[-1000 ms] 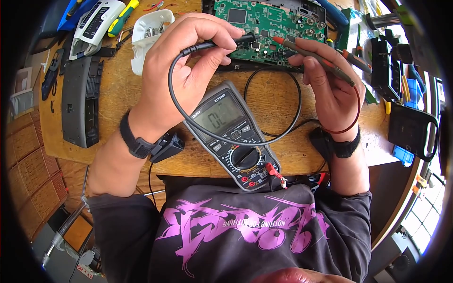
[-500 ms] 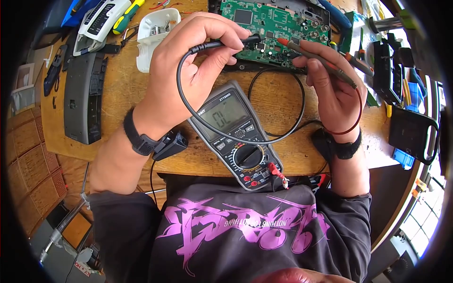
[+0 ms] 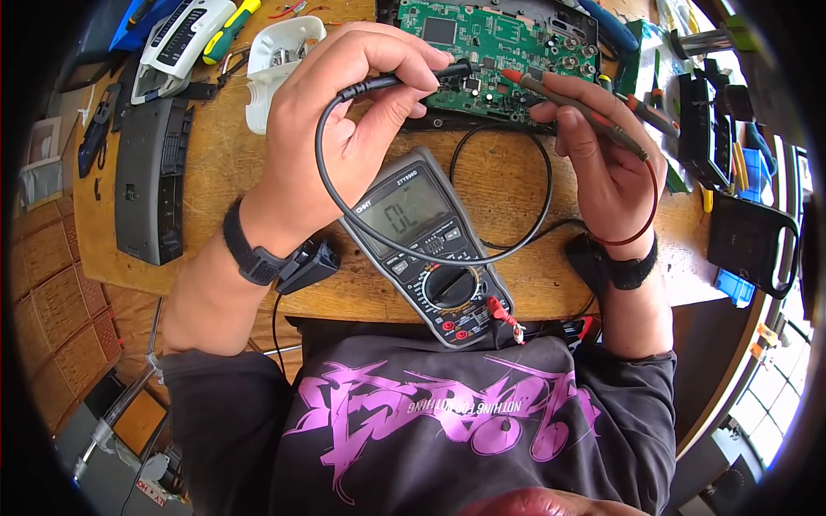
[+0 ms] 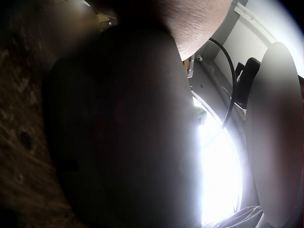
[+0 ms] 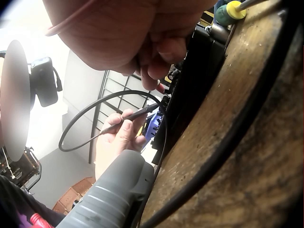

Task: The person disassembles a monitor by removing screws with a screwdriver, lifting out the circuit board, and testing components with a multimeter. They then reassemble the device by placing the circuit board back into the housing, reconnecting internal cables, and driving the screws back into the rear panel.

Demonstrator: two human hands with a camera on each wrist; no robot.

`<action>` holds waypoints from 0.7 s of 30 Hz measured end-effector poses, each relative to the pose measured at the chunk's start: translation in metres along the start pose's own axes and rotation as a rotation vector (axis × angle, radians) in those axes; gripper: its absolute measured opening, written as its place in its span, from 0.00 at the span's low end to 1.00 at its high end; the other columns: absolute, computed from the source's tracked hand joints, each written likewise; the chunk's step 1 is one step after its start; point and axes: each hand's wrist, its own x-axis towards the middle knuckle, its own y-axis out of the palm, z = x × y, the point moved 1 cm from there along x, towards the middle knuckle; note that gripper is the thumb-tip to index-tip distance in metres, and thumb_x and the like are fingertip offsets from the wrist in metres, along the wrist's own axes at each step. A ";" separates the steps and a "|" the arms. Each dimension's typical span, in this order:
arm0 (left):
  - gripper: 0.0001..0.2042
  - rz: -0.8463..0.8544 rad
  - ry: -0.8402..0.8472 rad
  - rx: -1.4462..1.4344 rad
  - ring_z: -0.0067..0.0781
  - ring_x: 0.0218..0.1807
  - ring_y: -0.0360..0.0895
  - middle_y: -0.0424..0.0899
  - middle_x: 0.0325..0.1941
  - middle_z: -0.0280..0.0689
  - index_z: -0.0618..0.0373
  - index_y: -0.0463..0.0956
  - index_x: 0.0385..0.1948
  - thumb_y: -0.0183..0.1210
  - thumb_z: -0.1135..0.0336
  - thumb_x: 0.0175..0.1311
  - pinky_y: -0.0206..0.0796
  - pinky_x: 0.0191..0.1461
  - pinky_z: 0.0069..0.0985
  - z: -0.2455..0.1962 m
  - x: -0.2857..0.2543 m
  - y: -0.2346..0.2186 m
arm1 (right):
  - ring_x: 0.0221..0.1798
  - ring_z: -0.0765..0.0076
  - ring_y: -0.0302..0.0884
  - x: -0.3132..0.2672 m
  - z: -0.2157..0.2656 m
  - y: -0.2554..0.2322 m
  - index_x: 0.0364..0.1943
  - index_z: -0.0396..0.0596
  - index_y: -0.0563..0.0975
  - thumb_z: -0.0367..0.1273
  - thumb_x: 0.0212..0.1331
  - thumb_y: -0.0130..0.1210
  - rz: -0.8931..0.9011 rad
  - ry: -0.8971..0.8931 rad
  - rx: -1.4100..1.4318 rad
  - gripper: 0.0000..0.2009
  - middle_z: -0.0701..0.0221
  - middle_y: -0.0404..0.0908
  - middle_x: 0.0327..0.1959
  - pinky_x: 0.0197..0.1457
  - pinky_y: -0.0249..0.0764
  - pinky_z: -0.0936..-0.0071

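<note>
With the multimeter (image 3: 434,230) as the hub of the clock and the person's dark shirt (image 3: 413,430) at six, I see both hands busy near the top of the dial. The left hand (image 3: 323,129), between ten and eleven, pinches a black probe (image 3: 387,82) in thumb and fingers. The right hand (image 3: 615,172), at two, holds a red-tipped probe (image 3: 576,107) rather like a pen. Both tips point in toward the green circuit board (image 3: 516,56), which lies between twelve and one in a dark tray; whether either one touches it, I can't tell.

The black cable (image 3: 551,185) drops from the left probe, crosses the meter's face and loops round on the tabletop (image 3: 224,189). A red lead (image 3: 656,189) curves past the right wrist. The meter's display (image 3: 404,211) looks to read OL, and a red plug (image 3: 501,311) sits at its five-o'clock corner.

Beyond the left hand, near half past ten, stands an open white housing (image 3: 258,112) with small bits inside; a long grey casing (image 3: 151,181) lies between nine and ten.
</note>
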 end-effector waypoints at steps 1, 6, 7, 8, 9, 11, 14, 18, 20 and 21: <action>0.06 0.000 0.001 0.000 0.28 0.50 0.90 0.89 0.55 0.42 0.65 0.83 0.46 0.63 0.87 0.75 0.89 0.51 0.24 0.000 0.000 0.000 | 0.58 0.71 0.93 0.000 0.000 0.000 0.66 0.33 0.85 0.24 0.85 0.58 0.000 -0.003 0.002 0.14 0.60 0.95 0.56 0.63 0.86 0.74; 0.05 0.001 -0.026 -0.005 0.28 0.50 0.90 0.89 0.55 0.42 0.65 0.84 0.46 0.63 0.85 0.77 0.88 0.50 0.24 0.002 -0.001 0.000 | 0.58 0.71 0.94 0.000 0.000 -0.002 0.66 0.35 0.85 0.24 0.84 0.59 0.003 0.017 -0.036 0.14 0.60 0.95 0.56 0.62 0.86 0.75; 0.05 0.001 -0.026 -0.006 0.28 0.50 0.90 0.89 0.55 0.42 0.65 0.84 0.46 0.63 0.85 0.77 0.88 0.50 0.24 0.002 -0.001 0.001 | 0.58 0.71 0.94 -0.001 0.000 -0.002 0.66 0.35 0.85 0.24 0.84 0.59 0.004 0.019 -0.041 0.14 0.60 0.95 0.56 0.62 0.86 0.75; 0.05 -0.002 -0.030 -0.014 0.28 0.50 0.90 0.89 0.55 0.42 0.65 0.84 0.46 0.63 0.85 0.77 0.88 0.50 0.24 0.002 -0.001 0.001 | 0.58 0.71 0.94 -0.001 0.000 -0.002 0.66 0.35 0.85 0.24 0.84 0.59 0.005 0.021 -0.045 0.14 0.61 0.95 0.55 0.62 0.86 0.75; 0.05 -0.004 -0.033 -0.023 0.28 0.50 0.90 0.89 0.55 0.42 0.65 0.84 0.46 0.63 0.84 0.77 0.88 0.50 0.24 0.002 -0.001 0.001 | 0.58 0.71 0.94 -0.001 0.000 -0.001 0.66 0.35 0.85 0.24 0.84 0.59 -0.002 0.012 -0.036 0.14 0.61 0.95 0.55 0.62 0.86 0.75; 0.05 -0.003 -0.031 -0.024 0.28 0.50 0.90 0.89 0.55 0.42 0.65 0.84 0.46 0.63 0.84 0.77 0.88 0.50 0.24 0.003 -0.001 0.001 | 0.58 0.71 0.94 -0.001 0.000 0.000 0.66 0.35 0.85 0.24 0.84 0.59 -0.008 0.004 -0.026 0.14 0.61 0.95 0.55 0.62 0.86 0.75; 0.05 -0.002 -0.029 -0.026 0.28 0.50 0.90 0.89 0.55 0.41 0.65 0.83 0.46 0.63 0.84 0.78 0.88 0.50 0.24 0.003 -0.001 0.001 | 0.57 0.71 0.94 0.000 0.001 0.000 0.66 0.34 0.85 0.24 0.84 0.59 -0.004 0.003 -0.024 0.14 0.61 0.95 0.55 0.62 0.86 0.75; 0.04 -0.002 -0.029 -0.030 0.28 0.51 0.90 0.89 0.55 0.42 0.65 0.83 0.46 0.63 0.84 0.78 0.88 0.50 0.24 0.002 -0.001 0.001 | 0.57 0.71 0.94 0.000 0.001 0.001 0.66 0.34 0.85 0.24 0.84 0.59 -0.014 -0.003 -0.006 0.14 0.61 0.95 0.55 0.62 0.86 0.75; 0.04 0.000 -0.032 -0.027 0.28 0.51 0.90 0.89 0.55 0.42 0.65 0.83 0.46 0.63 0.84 0.78 0.88 0.50 0.24 0.002 -0.001 0.001 | 0.57 0.71 0.94 0.000 0.000 0.001 0.66 0.34 0.85 0.24 0.84 0.59 -0.015 -0.004 0.002 0.14 0.61 0.95 0.55 0.62 0.86 0.75; 0.04 0.003 -0.036 -0.025 0.28 0.51 0.90 0.89 0.56 0.42 0.65 0.83 0.46 0.63 0.84 0.78 0.88 0.50 0.24 0.002 -0.001 0.001 | 0.57 0.71 0.94 0.000 0.000 0.000 0.66 0.34 0.85 0.24 0.84 0.59 -0.009 -0.005 -0.008 0.14 0.61 0.95 0.55 0.62 0.86 0.75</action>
